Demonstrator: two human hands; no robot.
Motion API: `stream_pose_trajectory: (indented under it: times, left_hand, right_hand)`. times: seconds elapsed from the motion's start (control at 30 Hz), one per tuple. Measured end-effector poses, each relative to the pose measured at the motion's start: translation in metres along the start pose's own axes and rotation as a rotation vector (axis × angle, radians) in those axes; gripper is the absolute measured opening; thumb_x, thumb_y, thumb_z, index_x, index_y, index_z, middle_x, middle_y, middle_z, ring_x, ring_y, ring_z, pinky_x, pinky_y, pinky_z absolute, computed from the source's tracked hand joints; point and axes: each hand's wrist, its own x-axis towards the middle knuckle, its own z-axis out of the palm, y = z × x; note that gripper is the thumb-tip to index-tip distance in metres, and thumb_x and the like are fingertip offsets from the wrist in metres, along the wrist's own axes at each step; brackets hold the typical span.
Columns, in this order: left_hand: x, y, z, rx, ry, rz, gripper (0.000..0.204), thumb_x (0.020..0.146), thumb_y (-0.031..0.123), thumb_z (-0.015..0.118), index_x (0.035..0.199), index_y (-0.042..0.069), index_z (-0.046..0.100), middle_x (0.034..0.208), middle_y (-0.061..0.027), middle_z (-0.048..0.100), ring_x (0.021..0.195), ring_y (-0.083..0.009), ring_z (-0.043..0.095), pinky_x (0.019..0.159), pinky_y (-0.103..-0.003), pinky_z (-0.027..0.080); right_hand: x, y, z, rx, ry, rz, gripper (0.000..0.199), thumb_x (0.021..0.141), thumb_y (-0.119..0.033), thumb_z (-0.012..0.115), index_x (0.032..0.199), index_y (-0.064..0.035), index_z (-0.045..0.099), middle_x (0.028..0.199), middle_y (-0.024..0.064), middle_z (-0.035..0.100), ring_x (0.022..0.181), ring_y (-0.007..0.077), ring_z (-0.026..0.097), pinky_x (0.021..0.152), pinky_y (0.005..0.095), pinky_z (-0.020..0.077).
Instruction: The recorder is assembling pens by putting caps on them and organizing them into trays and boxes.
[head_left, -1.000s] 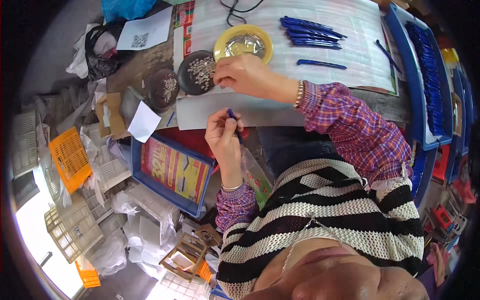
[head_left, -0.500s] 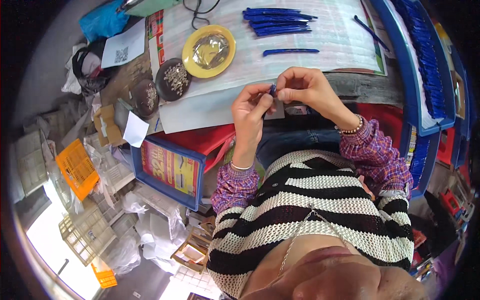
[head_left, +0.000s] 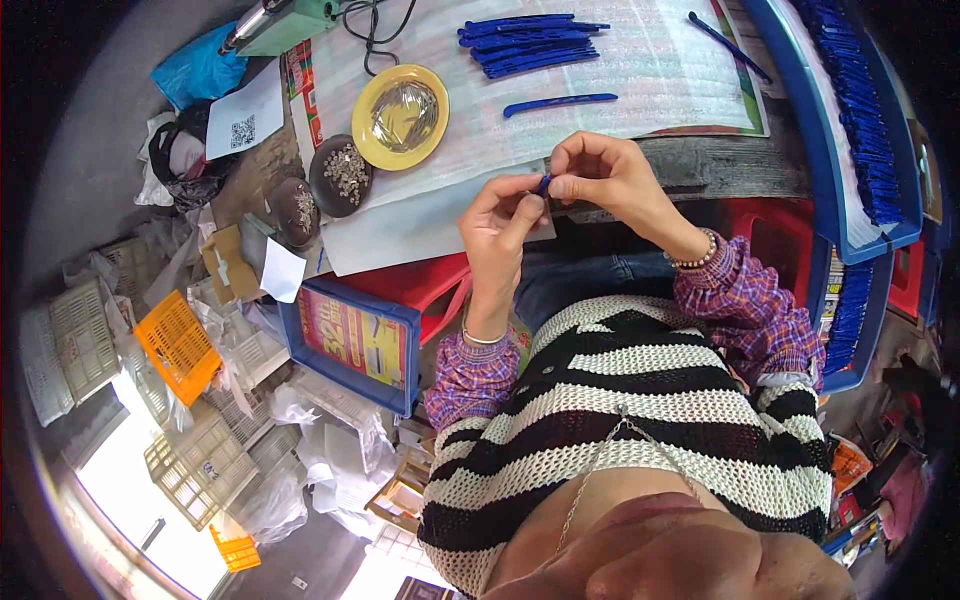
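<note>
In front of my body, over the near edge of the table, both hands pinch one slim dark blue piece (head_left: pixel 543 185). It looks like an eyeglass temple, seen nearly end-on, and most of it is hidden by fingers. My left hand (head_left: pixel 497 222) grips it between thumb and fingertips, and my right hand (head_left: pixel 612 188) meets it from the other side with thumb and forefinger closed. Just beyond them, a single blue temple (head_left: pixel 560 104) lies on the white foam sheet (head_left: pixel 480 140). Farther back sits a pile of similar blue temples (head_left: pixel 530 45).
Left of my hands stand a yellow dish (head_left: pixel 441 118) of thin metal pins and two dark bowls (head_left: pixel 325 200) (head_left: pixel 283 225) of small metal parts. Blue trays (head_left: pixel 875 240) of temples line the right side. A blue crate (head_left: pixel 405 375) stands at lower left, near a red stool (head_left: pixel 400 290).
The whole view has shifted slightly, so the tabletop things appear a little farther left. Both hands keep their pinch on the blue temple, which appears turned a little.
</note>
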Motion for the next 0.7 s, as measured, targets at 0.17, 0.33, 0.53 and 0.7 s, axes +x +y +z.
stream_pose_trajectory:
  times: [0.17, 0.33, 0.53, 0.7]
  left_hand:
    - [0.011, -0.002, 0.0, -0.199, -0.122, -0.103, 0.016, 0.084, -0.001, 0.059, 0.099, -0.001, 0.06, 0.081, -0.0054, 0.06, 0.063, -0.0115, 0.053, 0.057, -0.023, 0.042]
    - [0.004, 0.018, 0.036, -0.172, 0.152, -0.217, 0.015, 0.085, 0.0, 0.056, 0.1, 0.0, 0.054, 0.086, -0.011, 0.059, 0.063, -0.0142, 0.049, 0.055, -0.024, 0.039]
    - [0.013, 0.001, 0.032, 0.239, 0.149, 0.085, 0.015, 0.084, -0.003, 0.054, 0.099, -0.006, 0.055, 0.08, -0.0073, 0.056, 0.06, -0.0101, 0.046, 0.052, -0.022, 0.037]
    - [0.022, -0.013, 0.057, 0.311, -0.019, 0.124, 0.014, 0.084, -0.002, 0.054, 0.098, -0.006, 0.056, 0.082, -0.0065, 0.057, 0.06, -0.01, 0.046, 0.053, -0.021, 0.037]
  right_hand:
    - [0.0, -0.007, -0.002, -0.023, 0.056, -0.071, 0.013, 0.081, -0.003, 0.063, 0.093, -0.0006, 0.057, 0.082, 0.0005, 0.061, 0.076, 0.0064, 0.058, 0.068, 0.021, 0.0475]
    - [-0.004, -0.015, -0.003, -0.114, 0.074, -0.142, 0.019, 0.077, -0.009, 0.066, 0.093, 0.0008, 0.062, 0.079, 0.0037, 0.064, 0.075, 0.0072, 0.058, 0.068, 0.0243, 0.0486]
    - [0.0, -0.002, -0.008, -0.202, 0.202, -0.416, 0.015, 0.071, -0.011, 0.068, 0.081, 0.0004, 0.065, 0.068, 0.0055, 0.065, 0.062, 0.0084, 0.058, 0.059, 0.0249, 0.048]
    - [-0.027, -0.012, -0.035, -0.297, 0.366, -0.45, 0.014, 0.07, -0.011, 0.067, 0.078, 0.0008, 0.067, 0.064, 0.0041, 0.065, 0.057, 0.0087, 0.059, 0.053, 0.0249, 0.0476]
